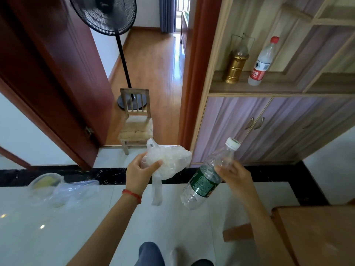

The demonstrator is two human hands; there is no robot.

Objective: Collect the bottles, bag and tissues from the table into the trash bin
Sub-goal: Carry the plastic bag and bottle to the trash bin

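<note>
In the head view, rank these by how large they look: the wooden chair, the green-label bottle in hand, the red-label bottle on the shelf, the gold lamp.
1. wooden chair
2. green-label bottle, though it is nearest the camera
3. red-label bottle and gold lamp: they look alike, so unranked

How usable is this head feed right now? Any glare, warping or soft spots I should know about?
Head view: usable. Wide-angle warp bows the door frame and cabinet; window glare streaks the wooden floor, small glints dot the tiled floor. Left hand with the crumpled bag and right hand with the bottle read clearly.
</note>
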